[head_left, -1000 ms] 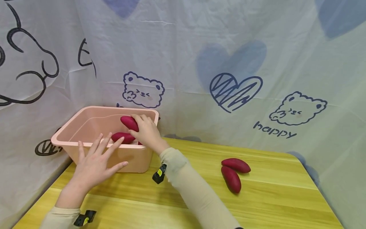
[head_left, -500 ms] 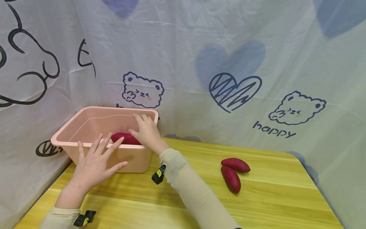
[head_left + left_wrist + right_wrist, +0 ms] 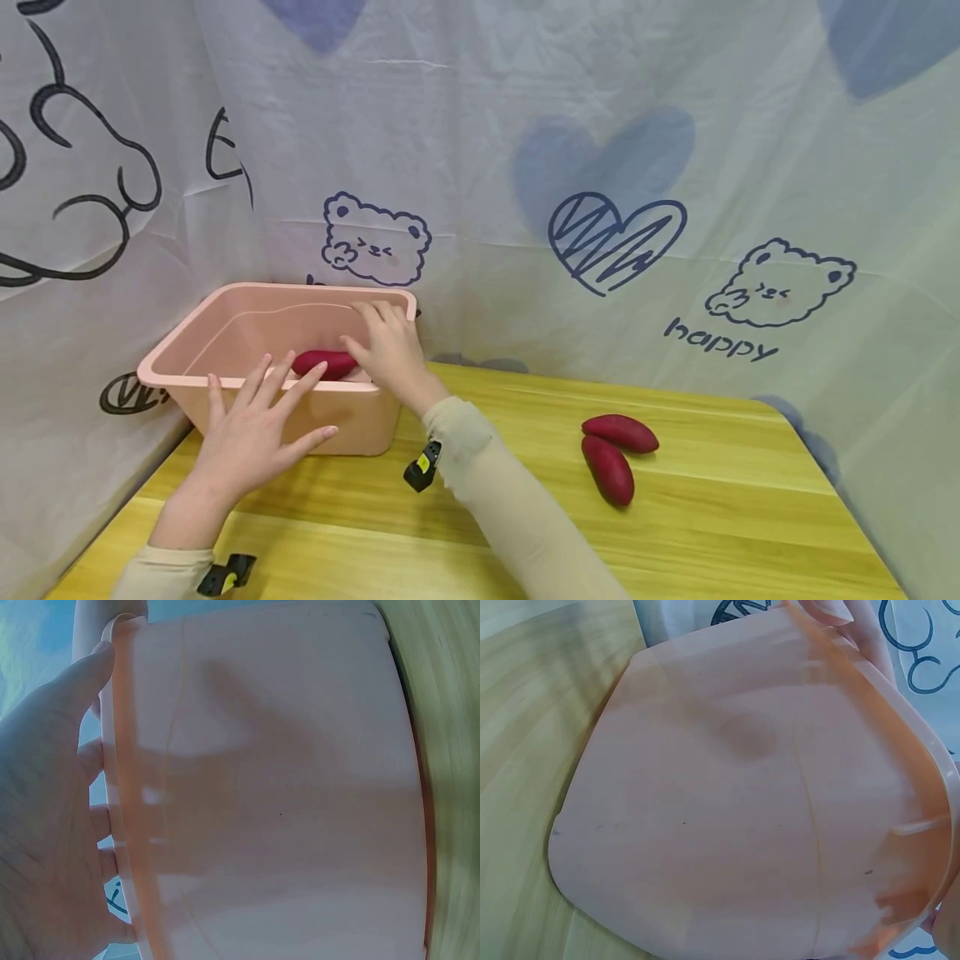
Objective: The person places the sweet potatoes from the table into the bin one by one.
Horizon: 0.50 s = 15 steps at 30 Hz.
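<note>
A pink plastic tub (image 3: 341,417) stands at the table's left, with a dark red-purple sweet potato (image 3: 324,364) visible inside. My left hand (image 3: 251,437) is spread with straight fingers at the tub's near rim; in the left wrist view its fingertips reach over that rim. Over the tub's right rim is my right hand (image 3: 393,350), fingers loosely bent into the tub and thumb apart, with nothing seen between them. Part of the tub's floor is hidden by the hands and the near wall. Two more sweet potatoes, one behind (image 3: 621,433) and one in front (image 3: 608,471), lie touching on the table.
The yellow wood-grain table (image 3: 720,508) extends right of the tub to a rounded back corner. A pale cloth (image 3: 480,275) printed with hearts and bears hangs behind it and along the left side, close to the tub.
My right hand has let go of a sweet potato, which has dropped into the tub; the hand stays over the rim. My left hand and the two sweet potatoes on the table keep their places.
</note>
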Tool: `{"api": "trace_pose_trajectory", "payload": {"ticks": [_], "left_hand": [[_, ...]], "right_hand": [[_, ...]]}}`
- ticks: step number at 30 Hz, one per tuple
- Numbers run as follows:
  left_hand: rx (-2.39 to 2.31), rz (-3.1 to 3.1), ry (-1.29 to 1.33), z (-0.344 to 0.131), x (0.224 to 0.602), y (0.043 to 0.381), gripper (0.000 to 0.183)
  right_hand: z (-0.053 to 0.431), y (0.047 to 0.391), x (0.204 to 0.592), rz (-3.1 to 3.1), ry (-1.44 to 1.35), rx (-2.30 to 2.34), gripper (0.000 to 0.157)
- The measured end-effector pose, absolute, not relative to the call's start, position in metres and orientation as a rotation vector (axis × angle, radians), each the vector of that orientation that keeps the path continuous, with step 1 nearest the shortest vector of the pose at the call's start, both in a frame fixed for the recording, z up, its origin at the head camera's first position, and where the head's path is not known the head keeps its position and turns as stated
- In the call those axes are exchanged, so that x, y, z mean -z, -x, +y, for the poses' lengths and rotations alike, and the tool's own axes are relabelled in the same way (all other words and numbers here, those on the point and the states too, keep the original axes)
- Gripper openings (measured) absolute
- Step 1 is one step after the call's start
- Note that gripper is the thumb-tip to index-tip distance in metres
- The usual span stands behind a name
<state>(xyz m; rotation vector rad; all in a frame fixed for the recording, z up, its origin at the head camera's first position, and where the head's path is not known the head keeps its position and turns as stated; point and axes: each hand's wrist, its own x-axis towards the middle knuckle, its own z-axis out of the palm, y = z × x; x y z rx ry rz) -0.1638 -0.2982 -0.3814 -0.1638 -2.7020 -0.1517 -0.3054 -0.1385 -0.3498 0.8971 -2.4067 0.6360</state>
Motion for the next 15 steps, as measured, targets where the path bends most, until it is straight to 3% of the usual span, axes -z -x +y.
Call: {"api": "trace_pose_trajectory", "payload": {"ticks": [15], "left_hand": [[0.153, -2.714, 0.155, -0.297, 0.382, 0.164, 0.083]], "right_hand": [[-0.118, 0.297, 0.361, -2.260, -0.873, -0.598, 0.042]]}}
